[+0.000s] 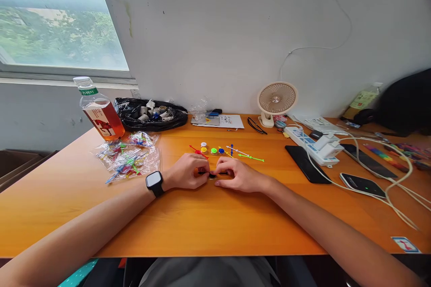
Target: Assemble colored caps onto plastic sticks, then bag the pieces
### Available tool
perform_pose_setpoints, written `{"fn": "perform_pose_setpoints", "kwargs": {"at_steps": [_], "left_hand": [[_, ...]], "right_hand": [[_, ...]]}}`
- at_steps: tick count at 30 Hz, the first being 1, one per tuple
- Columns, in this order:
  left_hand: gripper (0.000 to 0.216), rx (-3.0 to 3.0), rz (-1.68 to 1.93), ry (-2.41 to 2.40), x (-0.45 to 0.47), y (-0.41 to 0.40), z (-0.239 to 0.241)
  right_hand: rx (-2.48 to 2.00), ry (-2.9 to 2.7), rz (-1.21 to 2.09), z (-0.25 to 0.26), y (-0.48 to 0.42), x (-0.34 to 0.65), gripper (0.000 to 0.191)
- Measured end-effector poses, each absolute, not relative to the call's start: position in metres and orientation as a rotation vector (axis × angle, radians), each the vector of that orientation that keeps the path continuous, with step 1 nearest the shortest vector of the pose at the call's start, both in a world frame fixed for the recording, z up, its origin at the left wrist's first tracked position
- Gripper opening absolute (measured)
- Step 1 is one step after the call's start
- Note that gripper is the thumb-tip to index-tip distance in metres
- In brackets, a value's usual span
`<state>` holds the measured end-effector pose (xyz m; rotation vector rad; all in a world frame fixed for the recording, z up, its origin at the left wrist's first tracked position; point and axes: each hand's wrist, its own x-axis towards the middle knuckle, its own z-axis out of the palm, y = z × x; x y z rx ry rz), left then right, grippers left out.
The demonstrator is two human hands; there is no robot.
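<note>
A small black plastic piece with a thin arrow-like bar (pixel 212 176) is on the table between my hands, partly hidden by my fingers. My left hand (pixel 188 171), with a black watch (pixel 154 182) on its wrist, is closed with thumb and fingertips at the piece's left side. From the right, my right hand (pixel 239 174) has its index fingertip on the piece and its thumb just below. Beyond them lie small round pieces, among them a green one (pixel 213 150) and a yellow one (pixel 204 149). Thin plastic arrows lie about: red (pixel 198 151), white (pixel 238 150), green (pixel 251 158).
Clear bags of coloured parts (pixel 129 157) and a drink bottle (pixel 103 114) are at left. Behind lie a black bag (pixel 129 121) of scraps and papers (pixel 232 121). A small fan (pixel 277 98), a power strip (pixel 310 145), phones (pixel 362 184) and loose cables occupy the right.
</note>
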<state>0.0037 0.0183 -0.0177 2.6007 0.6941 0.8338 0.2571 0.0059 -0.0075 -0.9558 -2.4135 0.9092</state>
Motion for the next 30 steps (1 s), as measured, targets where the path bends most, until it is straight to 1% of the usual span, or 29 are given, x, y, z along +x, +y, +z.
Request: {"fn": "perform_pose_setpoints", "kwargs": {"at_steps": [4, 7, 9, 12, 15, 17, 20, 22, 27, 30], "left_hand": [[0.012, 2.617, 0.835, 0.698, 0.003, 0.017, -0.013], [0.019, 2.592, 0.924, 0.734, 0.001, 0.017, -0.009], [0.024, 2.543, 1.029, 0.775, -0.001, 0.018, -0.007], [0.027, 2.485, 1.193, 0.873, -0.003, 0.019, -0.007], [0.028, 2.468, 1.261, 0.951, -0.004, 0.02, -0.008], [0.028, 2.467, 1.265, 0.963, -0.004, 0.02, -0.008], [0.029, 2.464, 1.258, 0.971, -0.003, 0.02, -0.008], [0.029, 2.458, 1.252, 0.979, -0.003, 0.02, -0.008], [0.026, 2.491, 1.218, 0.996, -0.002, 0.022, -0.009], [0.025, 2.509, 1.195, 1.03, -0.002, 0.025, -0.01]], "right_hand": [[-0.862, -2.422, 0.935, -0.005, 0.006, 0.262, 0.033], [-0.856, -2.353, 0.881, 0.001, 0.006, 0.264, 0.048], [-0.98, -2.224, 0.845, 0.003, 0.007, 0.265, 0.054], [-1.193, -2.034, 0.868, 0.004, 0.011, 0.266, 0.052], [-1.338, -1.901, 0.888, 0.005, 0.01, 0.267, 0.053], [-1.366, -1.863, 1.057, 0.01, 0.006, 0.267, 0.054], [-1.244, -1.754, 1.517, 0.021, -0.002, 0.265, 0.057], [-1.166, -1.626, 1.589, 0.028, -0.004, 0.264, 0.055], [-1.191, -1.527, 1.307, 0.029, 0.013, 0.274, 0.048], [-1.314, -1.686, 0.988, 0.017, 0.029, 0.288, 0.046]]}}
